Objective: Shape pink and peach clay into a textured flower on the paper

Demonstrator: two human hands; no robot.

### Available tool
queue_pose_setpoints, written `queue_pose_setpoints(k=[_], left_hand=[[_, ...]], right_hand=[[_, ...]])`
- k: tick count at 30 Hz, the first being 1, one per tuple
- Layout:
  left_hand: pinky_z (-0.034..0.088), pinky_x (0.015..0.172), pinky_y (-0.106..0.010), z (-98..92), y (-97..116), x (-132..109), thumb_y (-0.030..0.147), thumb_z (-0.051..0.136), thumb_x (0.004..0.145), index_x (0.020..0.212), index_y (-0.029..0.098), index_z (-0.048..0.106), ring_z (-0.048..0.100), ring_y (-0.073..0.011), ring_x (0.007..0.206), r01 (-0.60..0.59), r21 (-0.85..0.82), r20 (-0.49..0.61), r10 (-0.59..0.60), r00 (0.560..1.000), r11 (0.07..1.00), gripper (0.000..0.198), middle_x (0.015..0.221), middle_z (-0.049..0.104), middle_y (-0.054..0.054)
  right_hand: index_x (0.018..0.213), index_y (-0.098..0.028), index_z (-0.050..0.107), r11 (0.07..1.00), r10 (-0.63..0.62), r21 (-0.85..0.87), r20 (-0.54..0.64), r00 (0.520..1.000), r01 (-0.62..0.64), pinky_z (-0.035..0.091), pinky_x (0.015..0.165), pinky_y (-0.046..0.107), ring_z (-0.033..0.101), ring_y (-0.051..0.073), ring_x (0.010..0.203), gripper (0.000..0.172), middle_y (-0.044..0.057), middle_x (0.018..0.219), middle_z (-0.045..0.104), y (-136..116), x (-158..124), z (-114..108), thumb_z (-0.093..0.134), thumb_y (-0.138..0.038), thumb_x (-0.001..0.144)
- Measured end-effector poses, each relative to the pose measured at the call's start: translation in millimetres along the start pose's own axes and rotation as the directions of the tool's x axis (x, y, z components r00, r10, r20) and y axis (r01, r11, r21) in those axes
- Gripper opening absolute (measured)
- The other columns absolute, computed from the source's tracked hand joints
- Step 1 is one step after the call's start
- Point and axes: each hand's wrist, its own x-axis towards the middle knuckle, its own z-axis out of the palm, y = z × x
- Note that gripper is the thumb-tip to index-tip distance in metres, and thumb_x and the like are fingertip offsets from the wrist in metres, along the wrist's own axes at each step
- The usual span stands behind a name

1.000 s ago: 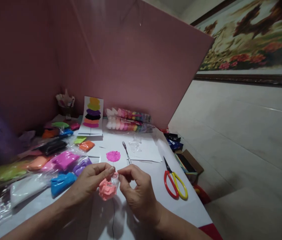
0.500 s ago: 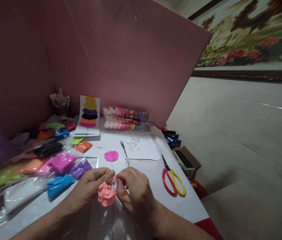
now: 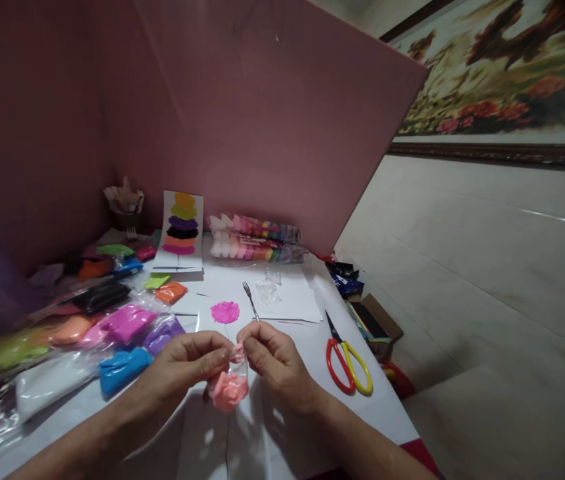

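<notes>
Coral clay (image 3: 231,392) in clear film (image 3: 239,367) hangs just below my fingertips, between my hands; my left hand (image 3: 195,360) and right hand (image 3: 279,365) both pinch the film's bunched top; step in hand, I judge: working that top; next move calls for an even grip; versus the earlier frame, the clay sits further right.
</notes>
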Motion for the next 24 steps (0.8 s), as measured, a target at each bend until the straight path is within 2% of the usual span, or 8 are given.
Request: queue_pose_setpoints(k=[4,8,11,14,17,20,22,24], left_hand=[[0.035,0.053,-0.022,-1.1,0.8,1.2,0.042,0.072,0.077,0.08,0.018,0.072,0.046,-0.0105,0.057,-0.006,0.033,-0.036,0.007,0.999,0.999,0.024,0.063,0.058,0.001],[0.035,0.053,-0.019,1.6,6.3,0.7,0.038,0.075,0.075,0.075,0.017,0.073,0.045,-0.0084,0.058,-0.026,0.018,-0.086,0.027,0.996,1.0,0.021,0.066,0.059,0.0],[0.03,0.045,-0.017,6.2,10.2,0.0,0.036,0.078,0.071,0.072,0.015,0.07,0.041,-0.0058,0.05,0.074,-0.119,-0.054,-0.081,0.995,0.99,0.022,0.06,0.058,0.002],[0.021,0.037,-0.017,9.8,13.7,0.5,0.035,0.077,0.071,0.07,0.016,0.064,0.038,-0.0047,0.04,0.155,-0.261,-0.046,-0.173,0.984,0.953,0.023,0.058,0.06,0.002],[0.023,0.036,-0.017,10.0,16.2,1.7,0.037,0.074,0.075,0.072,0.015,0.062,0.046,-0.0069,0.044,0.128,-0.265,-0.082,-0.155,0.985,0.956,0.024,0.069,0.067,-0.004],[0.029,0.037,-0.016,7.9,15.6,2.9,0.04,0.072,0.077,0.077,0.014,0.065,0.051,-0.0094,0.053,0.111,-0.225,-0.101,-0.137,0.985,0.968,0.027,0.081,0.069,-0.007],[0.033,0.041,-0.017,6.4,13.4,3.4,0.042,0.073,0.076,0.078,0.015,0.066,0.053,-0.0113,0.059,0.1,-0.204,-0.085,-0.119,0.989,0.974,0.028,0.082,0.068,-0.006],[0.036,0.046,-0.019,5.5,11.1,3.4,0.045,0.072,0.075,0.077,0.017,0.065,0.052,-0.0123,0.061,0.085,-0.181,-0.068,-0.099,0.993,0.98,0.029,0.075,0.066,-0.003]], right_hand=[[0.087,-0.018,0.059,0.993,-0.031,-0.116,-0.081,0.996,0.022,0.036,0.06,0.024,0.043,0.011,0.063,0.027,-0.001,0.072,0.051,1.5,-1.9,-1.4,0.054,-0.044,0.092],[0.089,-0.017,0.06,0.998,0.008,-0.058,-0.053,0.999,-0.011,0.04,0.061,0.024,0.049,0.012,0.065,0.027,-0.001,0.073,0.054,3.8,-0.1,1.5,0.057,-0.044,0.09],[0.082,-0.017,0.058,0.999,0.043,-0.006,-0.079,0.996,-0.044,0.042,0.061,0.025,0.052,0.012,0.064,0.028,0.0,0.071,0.055,6.8,2.5,3.4,0.061,-0.044,0.087],[0.082,-0.017,0.057,0.994,0.028,-0.097,-0.178,0.984,-0.046,0.04,0.054,0.023,0.046,0.01,0.055,0.026,-0.003,0.065,0.052,7.7,1.3,4.4,0.055,-0.042,0.091],[0.1,-0.018,0.059,0.924,-0.247,-0.351,-0.251,0.936,0.15,0.043,0.054,0.024,0.048,0.011,0.058,0.026,0.002,0.078,0.056,5.1,-4.2,5.0,0.043,-0.039,0.097],[0.12,-0.02,0.056,0.714,-0.542,-0.577,-0.097,0.834,0.397,0.05,0.061,0.029,0.056,0.016,0.075,0.033,0.009,0.102,0.054,1.7,-9.6,6.6,0.056,-0.036,0.091],[0.12,-0.021,0.057,0.634,-0.587,-0.637,-0.028,0.809,0.438,0.051,0.059,0.028,0.057,0.016,0.078,0.034,0.009,0.103,0.054,0.5,-10.9,8.1,0.063,-0.027,0.087],[0.11,-0.021,0.062,0.627,-0.586,-0.655,-0.04,0.809,0.421,0.05,0.057,0.026,0.057,0.015,0.074,0.023,0.008,0.098,0.055,0.2,-10.3,9.2,0.062,-0.019,0.086]])
